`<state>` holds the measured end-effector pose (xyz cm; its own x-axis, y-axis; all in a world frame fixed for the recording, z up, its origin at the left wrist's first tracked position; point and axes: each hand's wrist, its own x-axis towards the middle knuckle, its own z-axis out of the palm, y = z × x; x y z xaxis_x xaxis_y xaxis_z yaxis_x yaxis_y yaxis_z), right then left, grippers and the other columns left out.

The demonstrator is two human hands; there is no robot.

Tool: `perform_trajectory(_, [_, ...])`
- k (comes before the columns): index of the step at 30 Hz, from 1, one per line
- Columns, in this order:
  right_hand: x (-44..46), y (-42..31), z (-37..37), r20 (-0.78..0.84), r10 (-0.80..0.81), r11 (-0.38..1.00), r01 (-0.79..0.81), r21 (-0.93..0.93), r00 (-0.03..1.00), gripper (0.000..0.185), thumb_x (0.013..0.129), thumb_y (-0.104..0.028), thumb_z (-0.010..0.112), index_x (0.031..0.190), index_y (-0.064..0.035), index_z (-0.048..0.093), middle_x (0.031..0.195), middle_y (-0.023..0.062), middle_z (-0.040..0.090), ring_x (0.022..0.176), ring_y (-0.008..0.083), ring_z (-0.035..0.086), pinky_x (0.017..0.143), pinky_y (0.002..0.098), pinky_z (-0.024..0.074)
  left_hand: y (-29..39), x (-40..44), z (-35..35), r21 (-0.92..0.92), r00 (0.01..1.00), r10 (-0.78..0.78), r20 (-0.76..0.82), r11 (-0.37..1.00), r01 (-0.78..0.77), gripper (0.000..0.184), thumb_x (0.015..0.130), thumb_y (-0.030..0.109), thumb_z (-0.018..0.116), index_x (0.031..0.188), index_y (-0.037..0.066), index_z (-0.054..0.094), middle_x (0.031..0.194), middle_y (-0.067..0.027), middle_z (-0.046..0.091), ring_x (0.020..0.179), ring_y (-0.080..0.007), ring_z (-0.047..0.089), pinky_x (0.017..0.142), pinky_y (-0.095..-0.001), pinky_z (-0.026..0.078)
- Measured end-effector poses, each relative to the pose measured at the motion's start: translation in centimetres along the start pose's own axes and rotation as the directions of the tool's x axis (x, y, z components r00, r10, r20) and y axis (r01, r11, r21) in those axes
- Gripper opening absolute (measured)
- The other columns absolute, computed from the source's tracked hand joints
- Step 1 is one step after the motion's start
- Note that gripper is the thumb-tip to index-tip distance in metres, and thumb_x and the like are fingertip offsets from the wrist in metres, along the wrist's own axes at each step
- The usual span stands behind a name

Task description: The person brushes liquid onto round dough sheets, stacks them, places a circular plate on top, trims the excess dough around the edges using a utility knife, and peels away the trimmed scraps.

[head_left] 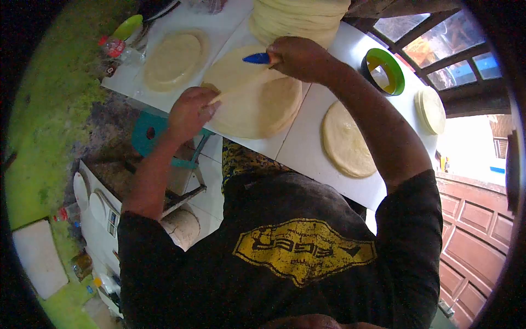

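Note:
A stack of round, flat dough sheets lies on the white table in front of me. My left hand is closed at its left side, fingers pinching the edge of the top dough sheet. My right hand is closed over the far side of the stack. From its fingers sticks a blue, pointed tool with an orange part; its exact kind I cannot make out. A pale dough edge seems to stretch between both hands. Whether the right fingers also grip dough is hidden.
A taller dough stack stands at the back. Other dough rounds lie left, and a thick round lies right. A green bowl with yellow liquid and small pale discs are farther right. A plastic bottle is by the left edge.

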<state>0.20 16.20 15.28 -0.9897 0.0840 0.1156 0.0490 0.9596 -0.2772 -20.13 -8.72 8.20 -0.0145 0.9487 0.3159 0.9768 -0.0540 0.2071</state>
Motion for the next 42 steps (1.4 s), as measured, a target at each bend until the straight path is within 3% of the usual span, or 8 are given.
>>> perform_trajectory(8, [2.4,0.6,-5.4,-0.106,0.307,0.951,-0.303,0.056,0.946,0.027,0.089,-0.030,0.067,0.103,-0.0058,0.067,0.095,0.0156,0.066,0.092,0.0276,0.064,0.083,0.0387,0.0502,-2.9,8.5,-7.3,-0.504,0.808,-0.444,0.387,0.633,0.588,0.033,0.095,0.022,0.058,0.124,0.007,0.063,0.118,-0.0062,0.066,0.106,-0.0192,0.062,0.085,-0.0345,0.053])
perform_trajectory(14, [1.8,4.1,-7.9,-0.403,0.075,0.994,-0.037,0.103,0.912,0.042,0.089,-0.034,0.063,0.109,0.0024,0.062,0.108,0.0240,0.064,0.100,0.0351,0.062,0.087,0.0435,0.0476,-5.3,13.4,-10.0,-0.709,0.951,-0.310,0.006,0.669,0.223,0.038,0.096,0.030,0.058,0.124,0.004,0.063,0.113,-0.0056,0.067,0.101,-0.0154,0.063,0.090,-0.0311,0.052])
perform_trajectory(16, [-0.5,2.7,-9.9,-0.455,0.032,0.998,-0.002,0.067,0.890,0.043,0.089,-0.033,0.063,0.114,0.0014,0.060,0.110,0.0240,0.063,0.101,0.0360,0.062,0.089,0.0424,0.0479,-1.3,15.1,-12.7,-0.518,0.854,-0.519,0.044,0.719,0.464,0.038,0.097,0.029,0.058,0.124,0.003,0.063,0.116,-0.0069,0.066,0.101,-0.0162,0.063,0.093,-0.0303,0.051])
perform_trajectory(25, [-15.2,0.2,-14.9,-0.229,0.401,0.899,-0.428,-0.086,0.887,0.042,0.089,-0.038,0.066,0.108,-0.0014,0.063,0.092,0.0197,0.067,0.083,0.0333,0.065,0.074,0.0448,0.0504,8.7,18.5,-7.0,-0.729,0.960,-0.150,0.238,0.626,0.278,0.035,0.096,0.028,0.059,0.119,0.002,0.065,0.117,-0.0096,0.064,0.092,-0.0199,0.066,0.087,-0.0332,0.053])
perform_trajectory(31, [-21.9,-3.3,-16.9,0.064,0.887,0.435,-0.874,0.216,0.457,0.036,0.089,-0.033,0.066,0.100,0.0003,0.062,0.084,0.0178,0.066,0.071,0.0258,0.064,0.065,0.0407,0.0506,17.3,22.2,-1.8,-0.605,0.912,-0.014,0.410,0.744,0.284,0.036,0.094,0.031,0.062,0.115,0.003,0.067,0.103,-0.0073,0.070,0.091,-0.0188,0.067,0.081,-0.0343,0.054])
perform_trajectory(34, [-27.7,0.4,-11.7,-0.187,0.713,0.701,-0.697,0.151,0.676,0.024,0.090,-0.027,0.068,0.102,-0.0058,0.068,0.092,0.0132,0.067,0.088,0.0212,0.065,0.079,0.0360,0.0507,19.4,19.9,2.2,-0.655,0.980,0.084,0.179,0.753,0.056,0.025,0.092,0.023,0.064,0.107,0.004,0.069,0.096,-0.0036,0.069,0.090,-0.0147,0.065,0.085,-0.0329,0.053])
perform_trajectory(36, [-30.8,0.9,-6.9,-0.207,0.778,0.627,-0.755,0.191,0.594,0.020,0.088,-0.020,0.070,0.102,-0.0064,0.067,0.091,0.0100,0.068,0.086,0.0169,0.064,0.075,0.0351,0.0506,19.5,17.4,6.4,-0.555,0.922,0.359,-0.144,0.742,-0.376,0.022,0.090,0.018,0.062,0.107,0.005,0.069,0.103,-0.0095,0.070,0.096,-0.0254,0.066,0.089,-0.0387,0.052])
perform_trajectory(42, [-34.4,-3.1,5.1,-0.106,0.738,0.674,-0.728,0.121,0.666,0.019,0.081,-0.007,0.068,0.099,-0.0095,0.069,0.096,0.0118,0.065,0.090,0.0312,0.064,0.080,0.0412,0.0515,20.0,8.5,14.2,-0.589,0.909,0.415,0.050,0.747,-0.309,0.034,0.081,0.007,0.065,0.115,0.009,0.067,0.114,-0.0146,0.066,0.111,-0.0328,0.060,0.097,-0.0421,0.048])
